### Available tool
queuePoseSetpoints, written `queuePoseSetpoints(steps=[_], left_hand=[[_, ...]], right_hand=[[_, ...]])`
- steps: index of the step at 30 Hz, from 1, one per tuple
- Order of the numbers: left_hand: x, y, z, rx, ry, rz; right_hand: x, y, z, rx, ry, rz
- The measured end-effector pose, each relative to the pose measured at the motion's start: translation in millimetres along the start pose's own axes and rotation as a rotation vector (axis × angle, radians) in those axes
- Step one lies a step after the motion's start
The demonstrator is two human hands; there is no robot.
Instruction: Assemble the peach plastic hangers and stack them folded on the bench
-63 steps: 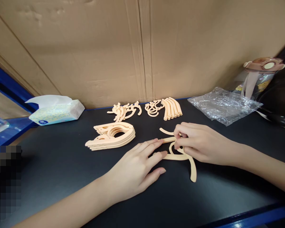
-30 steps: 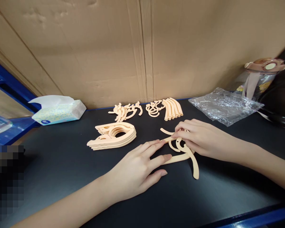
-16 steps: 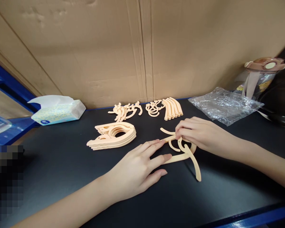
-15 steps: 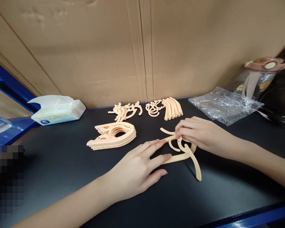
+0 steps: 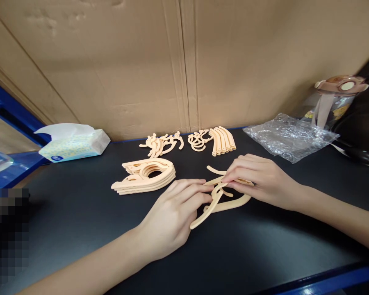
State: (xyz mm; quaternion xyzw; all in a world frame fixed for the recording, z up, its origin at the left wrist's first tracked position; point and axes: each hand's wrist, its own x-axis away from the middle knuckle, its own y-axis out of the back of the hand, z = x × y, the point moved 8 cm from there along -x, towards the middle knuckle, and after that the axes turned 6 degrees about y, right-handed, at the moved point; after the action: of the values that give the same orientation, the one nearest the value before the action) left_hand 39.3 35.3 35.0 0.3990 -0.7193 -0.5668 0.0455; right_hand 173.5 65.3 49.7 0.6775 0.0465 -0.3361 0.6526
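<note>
A beige plastic folding hanger point(image 5: 232, 205), made of a curved body with arm pieces, lies on the black table between my hands. My right hand point(image 5: 253, 176) pinches a curved hanger arm point(image 5: 206, 215) at its upper end, and the arm slants down to the left across the body. My left hand point(image 5: 180, 209) has its fingers closed against the left side of the hanger and that arm; its thumb is hidden. A thin curved hook piece point(image 5: 215, 170) lies just behind the hanger, close to my right fingertips.
Left of the hanger is a stack of folded hangers point(image 5: 147, 186). Behind it are loose hook pieces point(image 5: 161, 144), more small pieces point(image 5: 198, 140) and a row of arms point(image 5: 223, 140). A tissue pack point(image 5: 76, 143), a clear plastic bag point(image 5: 287, 135) and a bottle point(image 5: 338, 98) stand around the edges.
The curved arm has swung from pointing down right to pointing down left. My left fingers have drawn in from lying stretched along the hanger to closing on it.
</note>
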Motion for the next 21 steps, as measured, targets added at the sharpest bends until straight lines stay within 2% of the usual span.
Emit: queuePoseSetpoints(steps=[5, 9, 18, 21], left_hand=[[-1.0, 14.9, 6.6, 0.217, 0.076, -0.106], [1.0, 17.4, 15.1, 0.351, 0.189, -0.149], [2.8, 9.1, 17.6, 0.570, 0.190, -0.071], [4.0, 10.5, 21.8, 0.669, 0.214, -0.110]], right_hand=[[0.0, 9.0, 12.4, 0.058, 0.067, -0.052], [0.4, 15.2, 21.6, 0.089, 0.103, -0.093], [-0.2, 15.7, 26.2, 0.139, 0.128, -0.105], [-1.2, 15.0, 27.8, 0.149, 0.139, -0.100]])
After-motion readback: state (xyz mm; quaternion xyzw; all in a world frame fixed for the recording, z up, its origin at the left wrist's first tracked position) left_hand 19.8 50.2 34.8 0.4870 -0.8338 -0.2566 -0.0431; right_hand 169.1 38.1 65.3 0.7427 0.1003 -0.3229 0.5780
